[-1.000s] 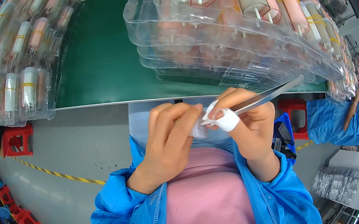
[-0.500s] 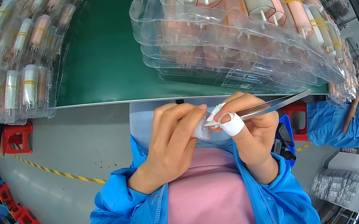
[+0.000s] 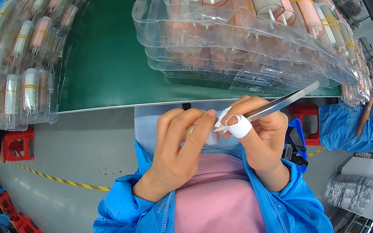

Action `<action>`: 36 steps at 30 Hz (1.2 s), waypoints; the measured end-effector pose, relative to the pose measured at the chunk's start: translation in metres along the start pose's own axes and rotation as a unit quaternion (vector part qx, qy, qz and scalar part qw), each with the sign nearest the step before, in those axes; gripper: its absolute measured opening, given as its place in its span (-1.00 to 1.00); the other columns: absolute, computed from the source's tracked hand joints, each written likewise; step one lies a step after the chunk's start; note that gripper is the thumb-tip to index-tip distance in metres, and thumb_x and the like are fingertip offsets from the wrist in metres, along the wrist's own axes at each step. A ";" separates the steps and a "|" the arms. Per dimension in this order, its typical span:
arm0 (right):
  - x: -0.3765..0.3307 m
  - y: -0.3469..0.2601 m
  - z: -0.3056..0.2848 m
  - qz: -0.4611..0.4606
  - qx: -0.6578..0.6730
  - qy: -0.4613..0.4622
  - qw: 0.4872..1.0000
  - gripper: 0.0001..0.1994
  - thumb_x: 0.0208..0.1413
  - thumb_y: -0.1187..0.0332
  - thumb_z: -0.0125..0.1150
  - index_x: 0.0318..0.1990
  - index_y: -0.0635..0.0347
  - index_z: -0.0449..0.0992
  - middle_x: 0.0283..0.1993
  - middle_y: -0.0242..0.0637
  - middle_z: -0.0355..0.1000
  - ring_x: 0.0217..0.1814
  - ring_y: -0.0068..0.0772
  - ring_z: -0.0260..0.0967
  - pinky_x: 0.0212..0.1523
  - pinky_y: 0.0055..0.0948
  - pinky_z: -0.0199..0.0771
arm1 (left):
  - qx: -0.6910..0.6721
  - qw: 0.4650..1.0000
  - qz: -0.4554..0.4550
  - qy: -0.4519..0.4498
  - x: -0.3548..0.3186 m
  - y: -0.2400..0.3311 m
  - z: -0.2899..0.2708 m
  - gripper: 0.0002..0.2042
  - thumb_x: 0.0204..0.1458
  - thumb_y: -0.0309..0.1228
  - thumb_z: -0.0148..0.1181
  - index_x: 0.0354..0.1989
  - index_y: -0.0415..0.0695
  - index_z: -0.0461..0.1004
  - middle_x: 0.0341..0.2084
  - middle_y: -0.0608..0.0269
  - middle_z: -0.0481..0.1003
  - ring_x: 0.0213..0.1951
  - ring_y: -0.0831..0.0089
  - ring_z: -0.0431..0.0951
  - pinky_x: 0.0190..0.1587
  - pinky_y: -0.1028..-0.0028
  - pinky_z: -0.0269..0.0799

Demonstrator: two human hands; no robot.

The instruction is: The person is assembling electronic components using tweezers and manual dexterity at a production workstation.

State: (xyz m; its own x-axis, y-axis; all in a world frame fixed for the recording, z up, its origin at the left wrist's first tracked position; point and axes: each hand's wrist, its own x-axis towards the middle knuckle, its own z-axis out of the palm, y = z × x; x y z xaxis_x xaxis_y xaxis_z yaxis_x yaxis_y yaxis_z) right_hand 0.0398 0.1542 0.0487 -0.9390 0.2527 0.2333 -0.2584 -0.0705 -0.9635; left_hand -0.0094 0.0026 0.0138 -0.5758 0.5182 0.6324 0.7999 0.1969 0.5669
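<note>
My left hand (image 3: 174, 148) is closed round a small translucent plastic piece (image 3: 212, 138), held in front of my chest. The fingers cover most of it, and a bit of yellow shows between them. My right hand (image 3: 265, 141) grips silver metal tweezers (image 3: 283, 102), whose joined end sticks out to the upper right. Their tips point left, at the plastic piece; whether they touch it I cannot tell. White tape (image 3: 240, 127) wraps my right thumb, and more white wrapping (image 3: 222, 117) covers the index fingertip.
Stacked clear plastic trays (image 3: 234, 46) of grey, pink and white cylinders with yellow bands stand on the green table (image 3: 103, 56). More such trays (image 3: 14, 99) are at left. Red stools (image 3: 18, 145), a blue bin (image 3: 297, 144) and a person in blue (image 3: 355, 125) are around.
The tweezers have turned in my right hand, showing a broader side, with the far end slightly higher. The plastic piece has turned or shifted slightly in my left fingers.
</note>
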 end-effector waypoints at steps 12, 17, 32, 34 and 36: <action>-0.016 -0.041 -0.063 -0.359 -0.115 0.060 0.924 -0.78 -0.09 0.28 0.35 -0.40 0.23 0.51 -0.41 -0.16 0.51 -0.47 -0.21 0.48 -0.46 -0.40 0.49 | -0.038 0.995 -0.089 0.029 0.015 -0.003 -0.061 -0.42 -0.23 -0.40 0.25 0.04 -0.31 0.26 -0.22 0.05 0.48 -0.29 0.37 0.41 -0.20 0.43 0.34; 0.010 -0.042 -0.122 -0.392 -0.032 0.371 0.842 -0.79 0.19 0.27 0.02 -0.29 0.25 0.29 -0.41 -0.26 0.24 -0.46 -0.48 0.22 -0.48 -0.63 0.25 | -0.199 0.941 -0.159 0.224 0.083 0.043 -0.085 -0.26 -0.17 -0.18 0.34 0.12 -0.36 0.16 -0.37 -0.02 0.47 -0.46 0.47 0.46 -0.30 0.53 0.35; 0.028 0.028 -0.189 -0.159 -0.048 0.403 0.900 -0.89 0.10 0.48 0.12 -0.27 0.35 0.40 -0.40 -0.26 0.41 -0.42 -0.58 0.38 -0.37 -0.63 0.41 | 0.093 0.980 -0.020 -0.178 0.384 -0.002 0.067 -0.58 -0.04 -0.22 0.22 -0.07 -0.26 0.42 -0.20 0.00 0.44 -0.14 0.30 0.43 -0.10 0.35 0.34; 0.025 0.030 -0.192 -0.159 -0.068 0.398 0.901 -0.88 0.09 0.48 0.13 -0.27 0.36 0.40 -0.39 -0.26 0.41 -0.41 -0.58 0.39 -0.36 -0.63 0.41 | 0.121 0.978 0.009 -0.167 0.392 -0.006 0.099 -0.51 -0.06 -0.11 0.19 -0.08 -0.28 0.44 -0.17 -0.10 0.43 0.03 0.05 0.34 0.06 0.19 0.24; 0.023 0.027 -0.193 -0.153 -0.076 0.388 0.906 -0.87 0.06 0.48 0.15 -0.27 0.37 0.41 -0.38 -0.26 0.42 -0.39 -0.57 0.40 -0.34 -0.63 0.42 | 0.215 0.953 0.027 -0.212 0.395 -0.007 0.114 -0.49 -0.03 -0.07 0.14 -0.06 -0.28 0.43 -0.15 -0.08 0.41 0.02 0.08 0.32 0.06 0.21 0.22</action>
State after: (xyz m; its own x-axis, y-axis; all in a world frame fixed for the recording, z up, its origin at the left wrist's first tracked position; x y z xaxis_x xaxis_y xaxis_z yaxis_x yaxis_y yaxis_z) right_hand 0.0548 0.3446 0.0027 -0.3705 0.8449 0.3859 -0.3899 0.2356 -0.8902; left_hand -0.2231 0.3010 0.2000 -0.4842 0.8094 0.3322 0.8745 0.4357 0.2132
